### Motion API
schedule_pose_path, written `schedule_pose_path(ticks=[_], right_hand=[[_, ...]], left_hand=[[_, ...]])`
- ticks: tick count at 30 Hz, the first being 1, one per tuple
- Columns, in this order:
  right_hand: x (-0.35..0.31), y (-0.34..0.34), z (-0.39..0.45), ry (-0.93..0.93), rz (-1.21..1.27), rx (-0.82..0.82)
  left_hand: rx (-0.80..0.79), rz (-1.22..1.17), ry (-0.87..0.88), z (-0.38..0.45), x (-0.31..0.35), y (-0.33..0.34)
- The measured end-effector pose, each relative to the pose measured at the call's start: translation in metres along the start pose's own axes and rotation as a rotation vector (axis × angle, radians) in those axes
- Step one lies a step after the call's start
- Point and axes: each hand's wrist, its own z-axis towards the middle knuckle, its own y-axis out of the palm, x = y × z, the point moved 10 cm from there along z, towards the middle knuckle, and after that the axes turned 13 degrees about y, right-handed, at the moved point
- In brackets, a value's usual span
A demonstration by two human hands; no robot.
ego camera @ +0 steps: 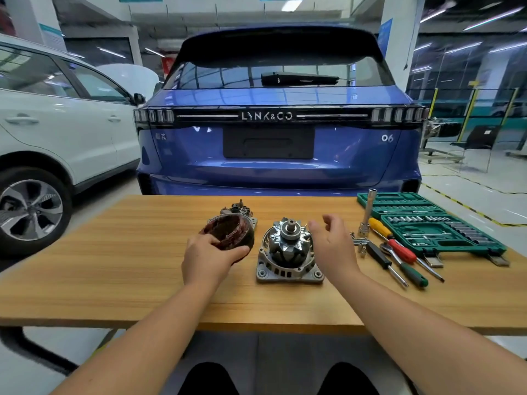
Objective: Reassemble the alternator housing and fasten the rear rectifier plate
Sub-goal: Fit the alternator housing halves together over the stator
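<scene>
Copper windings, lacquered dark red, fill the stator [229, 233], and the left hand [209, 259] grips it by the near rim, tilted, just left of the front housing [288, 269]. That housing sits flat on the table [114, 252] with the rotor [289, 240] standing upright in it, shaft end up. The right hand [332, 243] hovers beside the rotor, fingers loosely spread and holding nothing.

Behind the stator lies what looks like the rear housing with the rectifier plate [238, 210], though most of it is hidden, so I cannot be sure.

The stator is likely heavy for its size and stiff in its iron ring, but the windings and their lacquer scratch easily. It should be held by the outer ring, not by the copper loops, and lowered square over the rotor so it does not catch the claw poles. The cast housing seems rigid and stable on its lugs.

To the right lie screwdrivers [399, 252], a socket on an extension [368, 215], loose bolts [359, 240] and a green socket case [433, 223], all within reach for the fastening later.
</scene>
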Motion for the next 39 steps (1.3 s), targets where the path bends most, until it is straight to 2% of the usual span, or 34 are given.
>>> schedule_pose_path(ticks=[3,8,10,11,13,15,16,19,30,39], right_hand=[[-0.036,0.011,0.003,-0.023,0.090,-0.112],[-0.072,0.022,0.017,0.269,0.492,-0.339],[-0.077,0.010,0.017,0.232,0.543,-0.304],[-0.074,0.004,0.018,0.220,0.582,-0.271],[-0.063,0.000,0.018,0.228,0.649,-0.223],[-0.054,0.000,0.016,0.219,0.657,-0.186],[-0.051,0.001,0.016,0.208,0.654,-0.174],[-0.038,0.005,0.020,0.218,0.635,-0.141],[0.004,0.033,0.034,0.293,0.589,-0.169],[0.010,0.047,0.037,0.292,0.512,-0.197]], left_hand=[[0.026,-0.059,0.193,0.005,0.048,-0.012],[0.041,-0.116,0.594,-0.011,0.136,-0.027],[0.022,-0.201,0.709,-0.019,0.158,-0.024],[-0.011,-0.307,0.692,-0.019,0.160,-0.019],[-0.119,-0.679,0.468,-0.014,0.154,0.000],[-0.092,-1.026,0.232,-0.009,0.140,0.022],[-0.047,-1.100,0.156,-0.006,0.134,0.029],[-0.058,-1.134,0.076,0.000,0.126,0.047],[-0.172,-1.102,0.117,0.019,0.120,0.079],[-0.188,-1.100,0.028,0.024,0.103,0.097]])
